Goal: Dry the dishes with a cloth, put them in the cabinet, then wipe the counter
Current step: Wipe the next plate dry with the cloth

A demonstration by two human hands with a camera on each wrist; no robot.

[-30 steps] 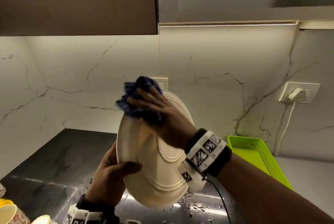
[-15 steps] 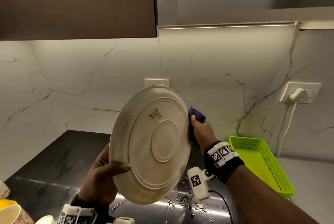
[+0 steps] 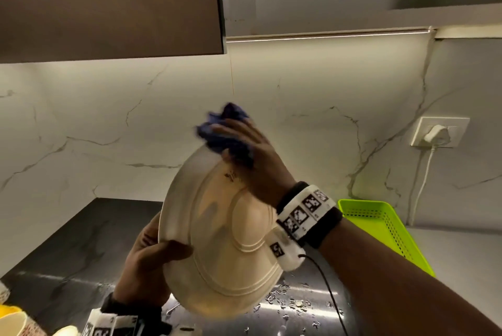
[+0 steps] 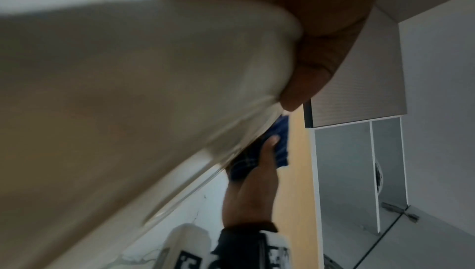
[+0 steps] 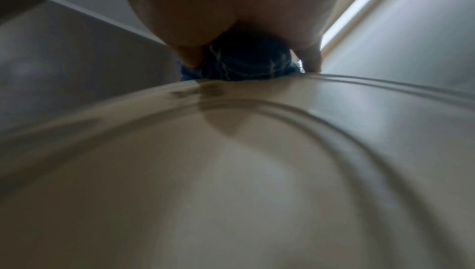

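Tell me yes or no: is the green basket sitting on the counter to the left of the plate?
No, the green basket sits to the right of the plate, behind the right forearm, on the counter.

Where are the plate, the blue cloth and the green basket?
plate (image 3: 231,267): head view, ridged underside.
blue cloth (image 3: 225,143): head view, bunched folds above the plate's top rim.
green basket (image 3: 380,216): head view, perforated wall.

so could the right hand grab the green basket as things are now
Probably not yet: the right hand is pressing the blue cloth on the plate. The path to the green basket looks unobstructed, though.
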